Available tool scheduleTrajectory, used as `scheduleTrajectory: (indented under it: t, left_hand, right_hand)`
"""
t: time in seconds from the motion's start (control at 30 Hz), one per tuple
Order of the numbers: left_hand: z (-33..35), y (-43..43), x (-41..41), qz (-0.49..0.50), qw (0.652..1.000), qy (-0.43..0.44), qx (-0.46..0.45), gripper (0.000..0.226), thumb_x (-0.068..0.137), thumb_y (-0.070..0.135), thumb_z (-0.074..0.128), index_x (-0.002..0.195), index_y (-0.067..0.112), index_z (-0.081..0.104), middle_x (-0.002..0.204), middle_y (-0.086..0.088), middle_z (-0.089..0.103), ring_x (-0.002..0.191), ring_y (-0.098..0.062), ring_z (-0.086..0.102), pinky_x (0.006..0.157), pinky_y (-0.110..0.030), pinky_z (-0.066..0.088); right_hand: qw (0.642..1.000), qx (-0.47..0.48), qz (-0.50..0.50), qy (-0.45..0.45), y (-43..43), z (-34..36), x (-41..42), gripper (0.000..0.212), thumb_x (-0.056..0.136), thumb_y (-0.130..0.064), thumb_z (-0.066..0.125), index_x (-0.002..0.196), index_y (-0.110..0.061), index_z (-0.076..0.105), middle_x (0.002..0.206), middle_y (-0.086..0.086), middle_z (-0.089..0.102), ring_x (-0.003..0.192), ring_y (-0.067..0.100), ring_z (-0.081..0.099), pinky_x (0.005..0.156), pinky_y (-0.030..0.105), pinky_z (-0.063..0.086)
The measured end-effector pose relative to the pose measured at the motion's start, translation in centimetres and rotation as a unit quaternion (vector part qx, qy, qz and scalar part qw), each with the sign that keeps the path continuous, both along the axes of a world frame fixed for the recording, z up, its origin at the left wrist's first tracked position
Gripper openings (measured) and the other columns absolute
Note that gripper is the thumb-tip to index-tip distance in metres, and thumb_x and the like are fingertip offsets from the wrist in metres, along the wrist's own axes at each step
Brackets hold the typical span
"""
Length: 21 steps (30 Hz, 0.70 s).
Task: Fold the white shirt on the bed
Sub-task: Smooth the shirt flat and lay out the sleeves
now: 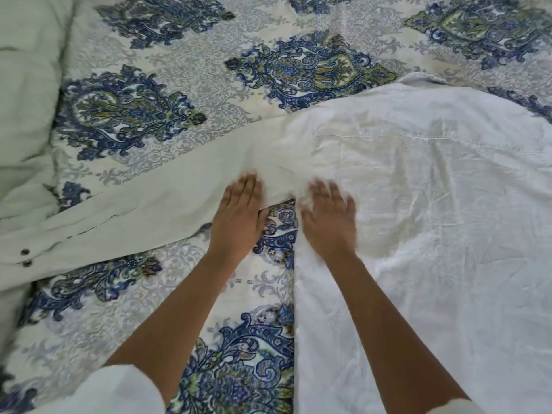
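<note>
The white shirt (424,204) lies spread flat, back side up, over the right half of the bed. Its left sleeve (125,216) stretches out to the left, ending in a cuff with two dark buttons near the left edge. My left hand (239,216) rests flat, fingers apart, on the sleeve where it meets the body. My right hand (328,219) lies flat with spread fingers on the shirt's body by the armpit. Both hands are motion-blurred and grip nothing.
The bed is covered by a cream quilt (167,70) with blue and green paisley medallions. A pale green pillow or bunched bedding (27,94) lies along the left edge.
</note>
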State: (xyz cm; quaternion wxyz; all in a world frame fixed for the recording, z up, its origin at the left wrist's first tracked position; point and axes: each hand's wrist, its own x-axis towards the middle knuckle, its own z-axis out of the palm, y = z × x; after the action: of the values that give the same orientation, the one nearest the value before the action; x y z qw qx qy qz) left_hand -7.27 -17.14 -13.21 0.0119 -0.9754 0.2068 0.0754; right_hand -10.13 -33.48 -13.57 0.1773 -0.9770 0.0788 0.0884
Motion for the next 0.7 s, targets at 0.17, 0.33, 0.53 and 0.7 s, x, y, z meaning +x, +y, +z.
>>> scheduleTrajectory:
  t: [0.17,0.33,0.53,0.7]
  left_hand:
    - [0.0,-0.7,0.0,-0.031,0.999,-0.015,-0.02,0.052,0.1,0.013,0.023,0.149,0.008,0.008,0.157,-0.007,0.01,0.146,-0.019,0.006,0.112,-0.029,-0.013]
    - [0.2,1.1,-0.2,-0.015,1.0,-0.011,-0.015,0.053,0.099,0.013,0.026,0.149,0.009,0.008,0.158,-0.007,0.006,0.146,-0.017,0.006,0.115,-0.027,-0.003]
    - [-0.4,3.7,-0.9,-0.039,0.999,-0.008,0.009,0.056,0.1,0.016,0.032,0.149,0.011,0.005,0.158,-0.006,0.004,0.146,-0.016,0.006,0.114,-0.026,-0.003]
    - [-0.4,6.3,-1.2,-0.054,0.998,-0.017,-0.01,0.05,0.089,0.01,0.051,0.138,0.005,0.041,0.144,-0.012,0.041,0.131,-0.024,0.044,0.108,-0.034,0.02]
  right_hand:
    - [0.992,0.014,0.035,-0.121,1.9,1.0,-0.2,0.035,0.085,-0.02,0.056,0.115,-0.003,0.058,0.115,0.017,0.059,0.108,0.034,0.053,0.088,0.043,0.045]
    - [0.987,-0.038,0.06,-0.145,1.0,1.3,1.1,0.031,0.068,0.007,0.038,0.081,-0.003,0.065,0.076,0.013,0.062,0.071,0.032,0.058,0.06,0.033,0.045]
    - [0.985,-0.1,0.076,-0.121,2.0,1.0,1.7,0.011,0.066,-0.002,0.068,0.075,-0.007,0.067,0.081,0.009,0.06,0.078,0.03,0.056,0.069,0.039,0.047]
    - [0.984,-0.158,0.066,-0.052,2.2,1.0,1.6,0.013,0.075,-0.006,0.061,0.087,-0.007,0.067,0.094,0.008,0.06,0.098,0.029,0.052,0.094,0.043,0.037]
